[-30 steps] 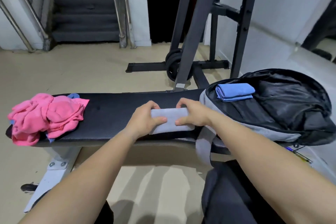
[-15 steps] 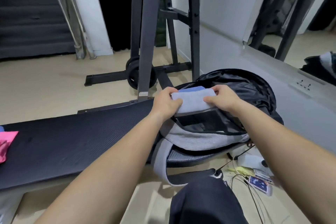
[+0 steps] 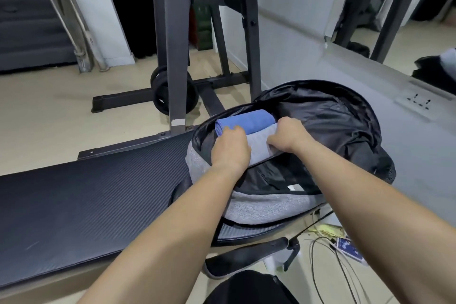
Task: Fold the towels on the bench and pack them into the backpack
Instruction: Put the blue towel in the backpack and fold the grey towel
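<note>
A grey and black backpack point(image 3: 266, 207) lies open at the right end of the black padded bench point(image 3: 86, 192). Inside it a folded blue towel point(image 3: 246, 119) rests against the far wall. A folded grey towel point(image 3: 260, 144) sits just in front of the blue one, inside the opening. My left hand point(image 3: 230, 145) grips the grey towel's left end and my right hand point(image 3: 288, 134) grips its right end. The fingers of both hands curl over the towel's edges. The pink towels are out of view.
A dark steel rack point(image 3: 172, 39) with a weight plate point(image 3: 172, 94) stands behind the bench. Cables and a small blue card pack point(image 3: 349, 248) lie on the floor at the right. Stairs with a handrail point(image 3: 79, 32) rise at the back left. A backpack strap point(image 3: 246, 256) hangs below the bench.
Both hands carried the folded grey towel from the bench to the right and lowered it into the backpack beside the blue towel. My view swung right, losing the pink towels.
</note>
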A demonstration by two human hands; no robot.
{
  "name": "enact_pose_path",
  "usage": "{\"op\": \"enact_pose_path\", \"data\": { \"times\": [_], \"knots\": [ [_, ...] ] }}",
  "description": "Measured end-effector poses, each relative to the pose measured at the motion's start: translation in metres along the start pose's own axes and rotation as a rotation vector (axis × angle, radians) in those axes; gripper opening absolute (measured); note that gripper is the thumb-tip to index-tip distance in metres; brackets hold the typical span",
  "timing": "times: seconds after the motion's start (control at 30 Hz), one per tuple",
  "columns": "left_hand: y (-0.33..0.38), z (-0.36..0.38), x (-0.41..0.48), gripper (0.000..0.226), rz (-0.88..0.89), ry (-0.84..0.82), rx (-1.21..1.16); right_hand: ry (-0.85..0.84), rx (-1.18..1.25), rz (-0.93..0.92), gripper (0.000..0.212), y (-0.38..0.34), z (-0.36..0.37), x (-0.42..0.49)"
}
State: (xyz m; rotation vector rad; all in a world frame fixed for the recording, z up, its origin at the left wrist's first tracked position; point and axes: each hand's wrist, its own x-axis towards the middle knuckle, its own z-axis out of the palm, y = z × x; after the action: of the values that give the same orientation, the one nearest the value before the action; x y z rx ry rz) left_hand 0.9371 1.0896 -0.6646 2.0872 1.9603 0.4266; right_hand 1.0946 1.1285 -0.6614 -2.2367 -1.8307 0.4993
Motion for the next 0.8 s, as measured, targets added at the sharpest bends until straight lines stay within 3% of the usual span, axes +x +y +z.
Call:
{"op": "enact_pose_path", "data": {
  "times": [0.1,0.17,0.23,0.3,0.47,0.63,0.8],
  "knots": [
    [0.000,0.002,0.001,0.034,0.035,0.104,0.221,-0.013,-0.062,-0.032,0.023,0.004,0.006,0.001],
    [-0.006,0.005,0.007,0.039,0.137,0.194,0.303,0.074,-0.203,-0.163,0.055,0.008,0.006,-0.003],
    [-0.013,0.005,0.014,0.044,0.216,0.098,0.326,0.153,-0.374,-0.378,0.068,0.008,0.005,-0.005],
    [-0.019,0.002,0.020,0.049,0.222,-0.072,0.363,0.081,-0.423,-0.490,0.065,0.006,0.006,-0.002],
    [-0.025,-0.003,0.028,0.052,0.220,-0.265,0.406,-0.171,-0.392,-0.420,0.067,0.003,0.006,0.006],
    [-0.023,-0.013,0.030,0.053,0.216,-0.343,0.449,-0.219,-0.389,-0.392,0.070,-0.003,0.006,0.007],
    [-0.022,-0.018,0.020,0.056,0.193,-0.380,0.443,-0.219,-0.261,-0.313,0.053,-0.010,0.000,-0.006]
  ]
}}
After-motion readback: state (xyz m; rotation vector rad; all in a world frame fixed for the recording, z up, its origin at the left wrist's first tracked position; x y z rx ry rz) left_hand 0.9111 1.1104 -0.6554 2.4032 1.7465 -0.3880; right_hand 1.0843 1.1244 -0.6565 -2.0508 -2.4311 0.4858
